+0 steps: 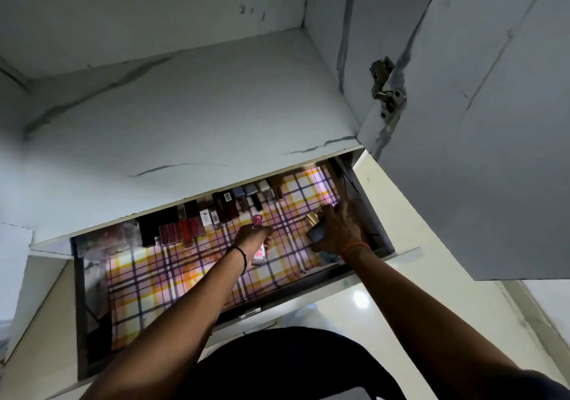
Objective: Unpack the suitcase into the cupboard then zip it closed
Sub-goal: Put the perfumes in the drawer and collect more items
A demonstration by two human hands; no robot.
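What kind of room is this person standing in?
Likely a bedroom or dressing area at home: an open cupboard door, a pulled-out drawer with checked liner, and a row of cosmetics.

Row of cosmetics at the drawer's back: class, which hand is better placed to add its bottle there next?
Probably the left hand: its pink-capped bottle is just before the row of cosmetics, while the right hand holds the gold-capped bottle off to the side.

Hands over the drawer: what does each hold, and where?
Left hand grips a pink-capped bottle round its middle; right hand holds a gold-capped bottle by its body.
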